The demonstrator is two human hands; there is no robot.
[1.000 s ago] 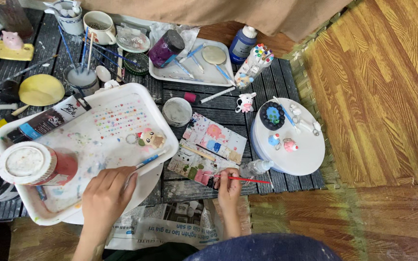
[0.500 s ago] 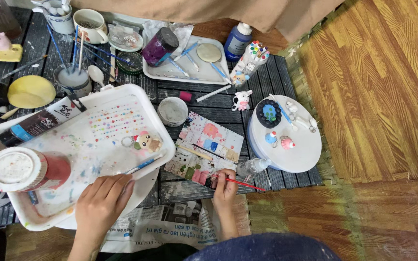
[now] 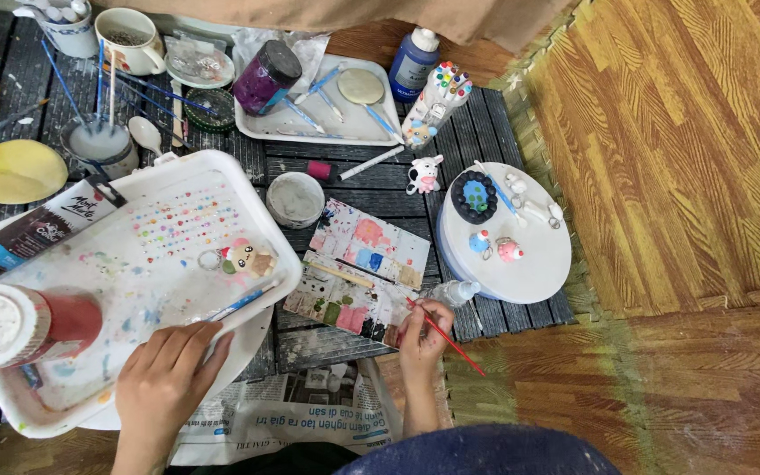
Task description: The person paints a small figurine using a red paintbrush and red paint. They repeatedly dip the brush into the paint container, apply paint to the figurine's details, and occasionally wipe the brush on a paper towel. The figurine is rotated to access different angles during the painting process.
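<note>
One big white tray, stained with many paint dots, lies on the desk at the near left. The left hand pinches one blue brush on it. The right hand pinches one thin red brush, with its tip over the colourful palette card.

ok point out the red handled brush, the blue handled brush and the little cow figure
red-handled brush [image 3: 447, 338], head view, middle of the handle below the right hand
blue-handled brush [image 3: 241, 303], head view, blue shaft over the tray rim
cow figure [image 3: 424, 174], head view, its body
</note>
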